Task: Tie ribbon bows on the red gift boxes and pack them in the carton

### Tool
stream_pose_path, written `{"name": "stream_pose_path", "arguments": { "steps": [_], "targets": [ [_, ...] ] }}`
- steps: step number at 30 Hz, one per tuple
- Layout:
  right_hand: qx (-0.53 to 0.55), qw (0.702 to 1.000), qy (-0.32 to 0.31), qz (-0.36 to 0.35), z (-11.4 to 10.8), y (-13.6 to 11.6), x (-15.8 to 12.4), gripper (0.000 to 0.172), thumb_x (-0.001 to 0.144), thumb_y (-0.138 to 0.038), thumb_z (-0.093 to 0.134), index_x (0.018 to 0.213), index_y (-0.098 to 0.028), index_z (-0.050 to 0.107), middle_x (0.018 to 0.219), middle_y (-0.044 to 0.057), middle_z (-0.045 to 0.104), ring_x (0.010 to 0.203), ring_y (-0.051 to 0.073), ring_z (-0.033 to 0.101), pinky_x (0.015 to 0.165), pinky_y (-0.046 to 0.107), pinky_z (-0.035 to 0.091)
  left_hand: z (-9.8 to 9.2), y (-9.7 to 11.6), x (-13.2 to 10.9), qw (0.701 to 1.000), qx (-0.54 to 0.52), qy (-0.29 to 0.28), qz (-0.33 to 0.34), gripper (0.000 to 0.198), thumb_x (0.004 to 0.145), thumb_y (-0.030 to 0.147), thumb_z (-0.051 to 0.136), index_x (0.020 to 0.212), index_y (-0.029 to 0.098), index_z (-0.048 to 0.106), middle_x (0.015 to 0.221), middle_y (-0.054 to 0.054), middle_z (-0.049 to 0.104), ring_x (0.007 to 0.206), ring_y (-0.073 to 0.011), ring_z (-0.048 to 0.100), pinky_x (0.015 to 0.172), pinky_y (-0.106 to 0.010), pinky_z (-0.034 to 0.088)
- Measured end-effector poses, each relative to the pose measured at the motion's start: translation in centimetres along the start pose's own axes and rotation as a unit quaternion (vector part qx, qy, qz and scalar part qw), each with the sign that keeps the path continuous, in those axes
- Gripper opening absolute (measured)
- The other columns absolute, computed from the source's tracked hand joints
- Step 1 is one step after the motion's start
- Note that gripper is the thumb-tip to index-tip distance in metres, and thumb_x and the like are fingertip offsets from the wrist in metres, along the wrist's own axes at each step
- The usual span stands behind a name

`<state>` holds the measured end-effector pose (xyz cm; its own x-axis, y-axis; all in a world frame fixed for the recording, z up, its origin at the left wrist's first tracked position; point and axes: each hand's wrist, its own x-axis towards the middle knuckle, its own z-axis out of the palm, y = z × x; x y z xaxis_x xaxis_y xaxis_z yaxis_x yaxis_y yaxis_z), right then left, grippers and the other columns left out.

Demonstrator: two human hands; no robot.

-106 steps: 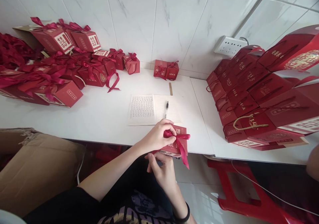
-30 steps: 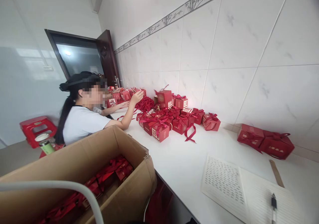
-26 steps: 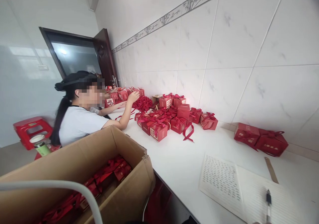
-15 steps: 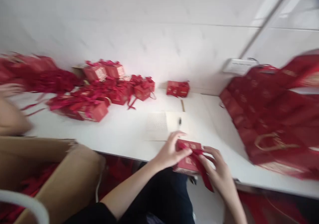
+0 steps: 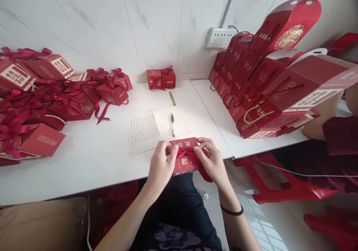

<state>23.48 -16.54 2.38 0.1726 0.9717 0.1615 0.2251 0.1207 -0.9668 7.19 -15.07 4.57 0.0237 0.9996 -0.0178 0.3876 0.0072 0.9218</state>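
A small red gift box (image 5: 183, 145) with gold characters sits at the front edge of the white table (image 5: 92, 158). A dark red ribbon (image 5: 195, 161) crosses its top and hangs off the front. My left hand (image 5: 162, 163) pinches the ribbon at the box's left side. From the right, my right hand (image 5: 209, 158) grips the same ribbon with curled fingers. Both hands are closed on it, close together over the box.
An open notebook (image 5: 156, 130) with a pen (image 5: 172, 123) lies just behind the box. Finished ribboned boxes (image 5: 56, 94) crowd the left; two more (image 5: 160, 78) stand by the wall. Red gift bags (image 5: 265, 79) are stacked right. A cardboard carton (image 5: 41, 221) is lower left, a red stool (image 5: 279, 184) lower right.
The view swung back from the person at the left to the box in front of me. Both hands have come together on the ribbon over the box.
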Motion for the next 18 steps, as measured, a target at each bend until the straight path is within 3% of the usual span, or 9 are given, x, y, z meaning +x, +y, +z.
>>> {"name": "stream_pose_path", "arguments": {
  "steps": [9, 18],
  "targets": [
    [0.086, 0.993, 0.03, 0.07, 0.1, 0.0, 0.5, 0.037, 0.074, -0.048, 0.068, 0.058, -0.017, 0.055, 0.104, 0.011, 0.06, 0.104, 0.024, 0.06, 0.079, 0.033, 0.053, 1.8, -1.0, -1.7, 0.995, -0.064, 0.073, -0.001, 0.026, 0.09, 0.043, 0.041, 0.075, 0.022, 0.039, 0.073, -0.001, 0.052, 0.07, -0.015, 0.054, 0.065, -0.027, 0.046],
    [0.139, 0.982, 0.04, 0.119, 0.1, 0.5, 0.5, 0.041, 0.072, -0.051, 0.069, 0.056, -0.017, 0.052, 0.107, 0.011, 0.062, 0.108, 0.027, 0.058, 0.086, 0.035, 0.049, 2.3, -1.4, -1.7, 0.994, -0.034, 0.098, 0.028, 0.022, 0.09, 0.038, 0.039, 0.075, 0.022, 0.036, 0.068, 0.001, 0.047, 0.062, -0.013, 0.049, 0.061, -0.025, 0.045]
  ]
}}
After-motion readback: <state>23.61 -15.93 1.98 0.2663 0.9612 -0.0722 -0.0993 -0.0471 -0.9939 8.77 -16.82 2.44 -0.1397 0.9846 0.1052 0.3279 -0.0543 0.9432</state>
